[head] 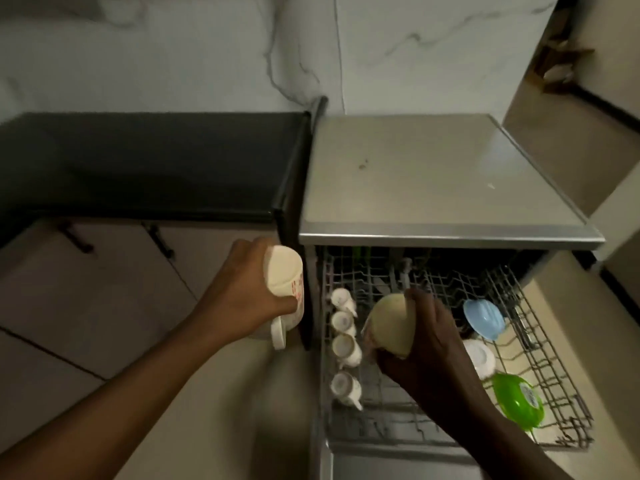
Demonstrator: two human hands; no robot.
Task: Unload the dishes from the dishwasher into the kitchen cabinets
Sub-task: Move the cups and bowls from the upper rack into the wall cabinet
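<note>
The left hand (247, 299) grips a cream ceramic mug with red print on its side (285, 292), fingers curled round the body, held out over the floor just left of the open dishwasher. The mug lies tilted on its side, mouth toward the camera, its handle hanging low. The right hand (427, 336) holds a pale cream rounded bowl (389, 323) above the pulled-out wire dishwasher rack (540, 344); the fingers (420, 303) wrap its far edge and the thumb side cups it from below, its rounded outside turned up and left. In the rack, four small white cups (344, 348) lie in a row along the left side, mouths facing up toward the camera. To the right sit a light blue plastic bowl (483, 318), a white lid-like dish (481, 356) and a bright green plastic bowl (517, 400).
</note>
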